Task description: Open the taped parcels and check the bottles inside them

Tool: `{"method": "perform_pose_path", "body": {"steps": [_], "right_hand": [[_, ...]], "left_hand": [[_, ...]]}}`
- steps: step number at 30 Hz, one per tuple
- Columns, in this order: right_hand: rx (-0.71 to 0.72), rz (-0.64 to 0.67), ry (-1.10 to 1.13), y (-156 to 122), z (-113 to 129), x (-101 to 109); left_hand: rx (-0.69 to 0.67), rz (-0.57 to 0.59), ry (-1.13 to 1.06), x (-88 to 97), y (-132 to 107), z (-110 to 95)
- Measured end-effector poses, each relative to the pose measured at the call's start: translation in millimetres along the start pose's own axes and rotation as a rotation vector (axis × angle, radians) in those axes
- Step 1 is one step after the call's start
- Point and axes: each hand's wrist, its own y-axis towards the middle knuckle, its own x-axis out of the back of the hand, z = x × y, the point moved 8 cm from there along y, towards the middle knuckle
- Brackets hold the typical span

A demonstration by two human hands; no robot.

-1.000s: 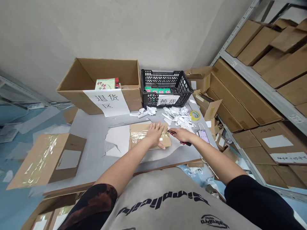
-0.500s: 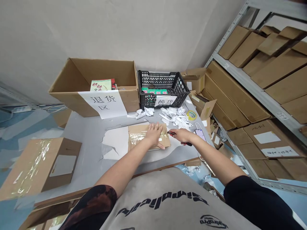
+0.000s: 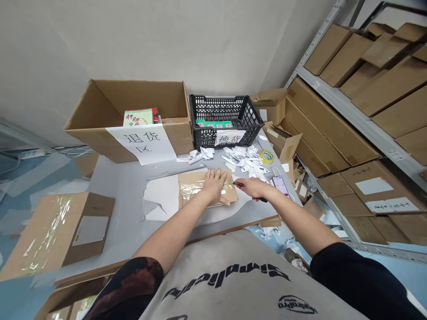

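Note:
A flat cardboard parcel (image 3: 189, 188), with shiny clear tape across its top, lies on a torn white sheet (image 3: 160, 195) on the grey table (image 3: 122, 184). My left hand (image 3: 214, 185) rests on the parcel's right half, palm down with fingers spread. In my closed right hand (image 3: 254, 187) is a red and black utility knife (image 3: 238, 184). Its front end points left and meets the parcel's right end, though the blade itself is too small to make out. The knife's dark rear end sticks out below my fingers.
Behind stand a large open carton (image 3: 83, 135) and a black plastic crate (image 3: 251, 126). White paper scraps (image 3: 245, 159), a tape roll (image 3: 267, 156) and a phone (image 3: 280, 186) lie to the right. A taped box (image 3: 46, 231) sits at left. Loaded shelving (image 3: 353, 104) rises at right.
The view has shifted slightly. My left hand stays on the parcel, and the knife in my right hand remains at the parcel's right end with hardly any visible movement.

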Motion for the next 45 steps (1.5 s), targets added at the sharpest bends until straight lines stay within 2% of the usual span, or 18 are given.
{"method": "perform_pose_path", "body": {"steps": [3,12,18,23,29,35,40,45], "right_hand": [[-0.051,0.006,0.055,-0.5,-4.6,4.4],[-0.053,0.067,0.212,9.3,-2.8,-9.7],[-0.022,0.057,0.171,7.3,0.4,-8.6],[-0.009,0.100,0.169,5.1,4.5,-19.2],[0.047,-0.023,0.014,-5.5,4.7,-15.4],[-0.009,-0.077,0.089,-4.2,-1.0,-2.4],[-0.028,-0.058,0.157,7.6,5.5,-16.7],[-0.005,-0.057,0.140,4.4,5.4,-20.6]], "left_hand": [[0.003,0.003,0.010,-0.2,0.0,0.1],[0.003,0.014,0.016,0.9,-0.7,-0.2],[-0.003,0.023,-0.002,-0.7,0.2,-0.7],[0.002,0.029,-0.029,-2.2,1.2,-1.0],[-0.003,0.023,-0.050,-1.8,0.8,-0.3],[-0.003,0.012,-0.026,-1.8,1.8,0.5],[0.002,-0.011,-0.009,2.7,0.3,-1.5],[0.010,-0.051,-0.022,6.0,-1.1,-2.6]]}}
